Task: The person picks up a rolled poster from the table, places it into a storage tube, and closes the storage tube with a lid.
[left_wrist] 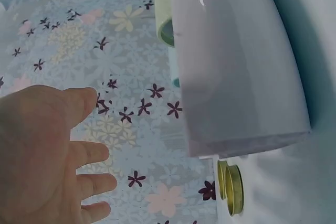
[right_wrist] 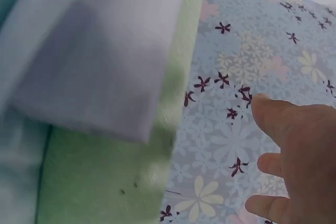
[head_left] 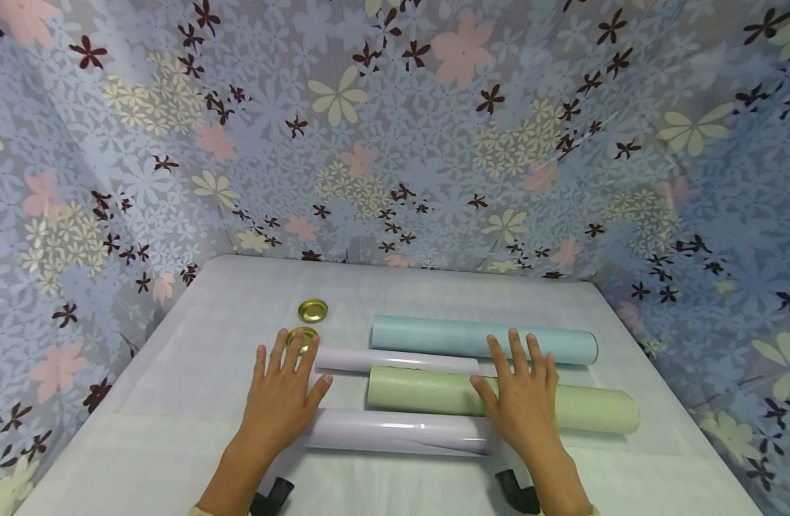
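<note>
My left hand [head_left: 277, 401] is held out with fingers spread, above the left end of the near lilac roll [head_left: 395, 432]. Likewise spread, my right hand [head_left: 525, 403] is over the green roll [head_left: 595, 410] and hides part of it. In the left wrist view the hand [left_wrist: 39, 150] is apart from the lilac roll [left_wrist: 236, 66]. The right wrist view shows the hand [right_wrist: 307, 156] holding nothing, beside the lilac roll [right_wrist: 110, 66] and green roll [right_wrist: 100, 177]. A thinner lilac roll [head_left: 401, 360] and a light blue roll [head_left: 434, 335] lie farther back.
Two gold round lids [head_left: 313, 311] lie at the left of the rolls, the nearer one partly behind my left fingertips. All rest on a white-covered table [head_left: 175, 373]. Flowered cloth [head_left: 395, 143] hangs behind and at both sides. Black curved pieces [head_left: 517, 493] show near my wrists.
</note>
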`<action>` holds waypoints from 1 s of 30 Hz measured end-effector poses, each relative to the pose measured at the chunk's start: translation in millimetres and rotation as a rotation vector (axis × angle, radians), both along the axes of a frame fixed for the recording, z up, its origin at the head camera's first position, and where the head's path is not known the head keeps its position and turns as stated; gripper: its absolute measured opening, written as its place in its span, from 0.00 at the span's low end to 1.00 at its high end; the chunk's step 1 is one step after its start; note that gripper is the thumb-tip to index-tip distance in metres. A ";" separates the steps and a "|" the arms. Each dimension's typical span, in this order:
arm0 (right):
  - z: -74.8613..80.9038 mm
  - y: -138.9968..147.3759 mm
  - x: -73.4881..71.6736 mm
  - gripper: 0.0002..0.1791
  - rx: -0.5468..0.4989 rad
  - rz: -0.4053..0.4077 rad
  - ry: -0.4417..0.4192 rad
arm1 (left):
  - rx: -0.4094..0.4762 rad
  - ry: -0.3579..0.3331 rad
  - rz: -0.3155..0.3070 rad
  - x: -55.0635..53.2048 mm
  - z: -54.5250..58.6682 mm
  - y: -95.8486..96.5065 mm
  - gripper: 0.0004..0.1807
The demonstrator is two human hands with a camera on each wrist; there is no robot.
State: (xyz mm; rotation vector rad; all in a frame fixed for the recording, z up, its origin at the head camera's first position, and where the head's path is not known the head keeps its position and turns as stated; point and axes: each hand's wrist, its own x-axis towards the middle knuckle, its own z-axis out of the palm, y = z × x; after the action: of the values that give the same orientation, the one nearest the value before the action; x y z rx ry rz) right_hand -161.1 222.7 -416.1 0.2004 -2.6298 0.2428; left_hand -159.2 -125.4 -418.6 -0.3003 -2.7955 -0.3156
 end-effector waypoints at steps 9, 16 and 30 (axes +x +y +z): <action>10.6 20.4 -2.6 0.39 -0.023 -0.014 0.030 | 0.002 0.021 -0.045 6.1 4.7 9.3 0.36; 13.2 36.1 -1.5 0.39 -0.038 -0.026 0.010 | -0.019 0.029 -0.088 15.6 3.1 21.2 0.36; 10.9 54.5 0.0 0.39 -0.027 -0.058 -0.048 | -0.065 0.024 -0.163 23.6 -14.2 35.3 0.44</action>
State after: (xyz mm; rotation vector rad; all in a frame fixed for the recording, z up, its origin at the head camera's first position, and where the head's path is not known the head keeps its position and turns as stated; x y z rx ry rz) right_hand -161.0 277.1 -405.2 0.1097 -2.6737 0.2665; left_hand -135.6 -90.1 -432.8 -0.5458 -2.7669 -0.2562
